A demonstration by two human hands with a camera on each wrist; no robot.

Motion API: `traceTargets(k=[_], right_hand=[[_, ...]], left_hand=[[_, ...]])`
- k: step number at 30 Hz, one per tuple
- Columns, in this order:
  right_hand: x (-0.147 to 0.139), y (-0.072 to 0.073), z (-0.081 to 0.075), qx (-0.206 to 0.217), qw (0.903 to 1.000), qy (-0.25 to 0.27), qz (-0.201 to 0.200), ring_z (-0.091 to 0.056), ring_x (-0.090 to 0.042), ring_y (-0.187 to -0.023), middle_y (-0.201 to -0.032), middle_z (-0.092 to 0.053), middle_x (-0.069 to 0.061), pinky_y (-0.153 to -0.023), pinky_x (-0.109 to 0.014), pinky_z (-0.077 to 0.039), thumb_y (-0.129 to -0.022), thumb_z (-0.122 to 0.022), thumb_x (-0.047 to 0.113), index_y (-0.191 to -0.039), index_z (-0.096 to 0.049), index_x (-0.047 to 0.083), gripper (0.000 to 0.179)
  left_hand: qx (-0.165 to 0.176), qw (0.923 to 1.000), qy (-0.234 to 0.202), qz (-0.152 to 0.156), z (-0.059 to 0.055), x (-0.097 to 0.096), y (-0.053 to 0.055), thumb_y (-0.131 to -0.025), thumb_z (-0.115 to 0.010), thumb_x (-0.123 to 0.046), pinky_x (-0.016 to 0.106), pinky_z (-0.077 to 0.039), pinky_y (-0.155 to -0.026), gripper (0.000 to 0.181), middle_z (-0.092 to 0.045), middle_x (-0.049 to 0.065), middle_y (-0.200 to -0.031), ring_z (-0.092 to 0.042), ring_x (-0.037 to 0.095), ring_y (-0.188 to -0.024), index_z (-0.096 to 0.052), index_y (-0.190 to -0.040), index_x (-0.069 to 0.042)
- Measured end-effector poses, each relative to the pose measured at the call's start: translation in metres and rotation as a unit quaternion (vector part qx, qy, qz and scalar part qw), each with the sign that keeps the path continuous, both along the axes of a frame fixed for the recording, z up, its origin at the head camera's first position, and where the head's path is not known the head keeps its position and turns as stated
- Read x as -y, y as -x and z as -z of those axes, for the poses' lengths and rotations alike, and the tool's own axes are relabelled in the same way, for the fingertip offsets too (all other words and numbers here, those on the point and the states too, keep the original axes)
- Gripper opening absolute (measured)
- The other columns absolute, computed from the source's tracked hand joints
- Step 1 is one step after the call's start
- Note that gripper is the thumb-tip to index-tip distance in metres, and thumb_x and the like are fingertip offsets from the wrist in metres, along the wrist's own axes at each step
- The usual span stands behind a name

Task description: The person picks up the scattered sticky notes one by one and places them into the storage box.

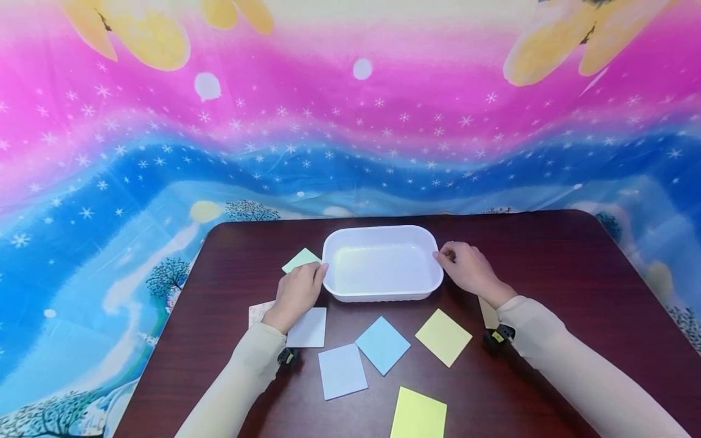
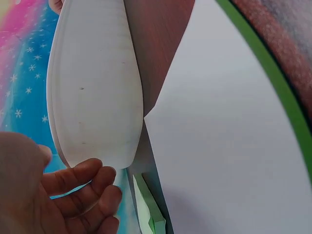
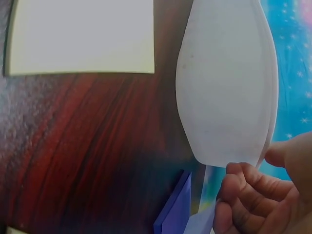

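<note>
A white plastic tub [image 1: 383,267] with rounded corners and a flat rim stands at the far middle of the table, nothing inside it. At its left end my left hand [image 1: 298,292] pinches the rim between thumb and fingers. My right hand [image 1: 471,267] holds the rim at the opposite end in the same way. The left wrist view shows the tub's side wall [image 2: 97,83] just above the curled fingers [image 2: 105,175]. In the right wrist view, the thumb [image 3: 275,153] lies at the rim, with the fingers under the tub's end.
Square note pads lie around: green [image 1: 303,259], white [image 1: 309,328], patterned [image 1: 258,313], lilac [image 1: 342,372], blue [image 1: 383,345], pale yellow [image 1: 443,338], bright yellow [image 1: 420,413]. A tan piece [image 1: 488,313] is partly under the right wrist. A purple one [image 3: 175,207] shows in the right wrist view.
</note>
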State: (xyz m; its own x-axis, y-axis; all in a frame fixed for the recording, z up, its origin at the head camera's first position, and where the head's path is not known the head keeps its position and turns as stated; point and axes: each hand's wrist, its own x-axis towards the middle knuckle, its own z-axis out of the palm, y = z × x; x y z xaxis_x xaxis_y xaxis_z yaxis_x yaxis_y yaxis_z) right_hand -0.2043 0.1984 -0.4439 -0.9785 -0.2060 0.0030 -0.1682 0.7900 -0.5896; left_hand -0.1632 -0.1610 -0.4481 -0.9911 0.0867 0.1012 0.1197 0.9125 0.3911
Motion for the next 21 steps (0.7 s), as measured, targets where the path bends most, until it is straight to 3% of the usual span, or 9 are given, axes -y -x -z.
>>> traceTargets(k=[5,12,21], right_hand=[[-0.003,-0.003,-0.003,0.0,0.9999,-0.008,0.01,-0.06,-0.022,-0.073,-0.095,-0.072,-0.016,-0.061,-0.031,-0.047,-0.102,-0.06,0.029,-0.11,-0.07,0.002,0.03],[-0.004,-0.006,-0.007,-0.013,0.9993,-0.029,0.02,-0.066,-0.025,-0.084,-0.098,-0.074,-0.014,-0.062,-0.032,-0.048,-0.1,-0.061,0.034,-0.11,-0.071,0.006,0.032],[-0.008,-0.013,-0.012,-0.026,0.9991,-0.028,0.017,-0.068,-0.026,-0.086,-0.096,-0.075,-0.011,-0.06,-0.033,-0.048,-0.101,-0.062,0.031,-0.108,-0.072,0.009,0.025]], left_hand=[[0.008,0.9999,-0.013,0.006,-0.002,0.001,-0.002,-0.107,-0.045,-0.044,0.033,-0.04,-0.057,0.043,-0.056,0.001,-0.064,-0.052,0.017,-0.06,-0.063,-0.081,-0.015],[-0.004,0.9997,-0.023,-0.004,-0.004,0.004,-0.003,-0.105,-0.048,-0.046,0.033,-0.046,-0.06,0.041,-0.067,-0.001,-0.076,-0.056,0.013,-0.064,-0.072,-0.1,-0.013],[-0.004,0.9998,-0.019,-0.011,-0.011,0.007,-0.007,-0.104,-0.049,-0.046,0.036,-0.049,-0.063,0.038,-0.07,-0.002,-0.081,-0.059,0.011,-0.068,-0.071,-0.102,-0.016]])
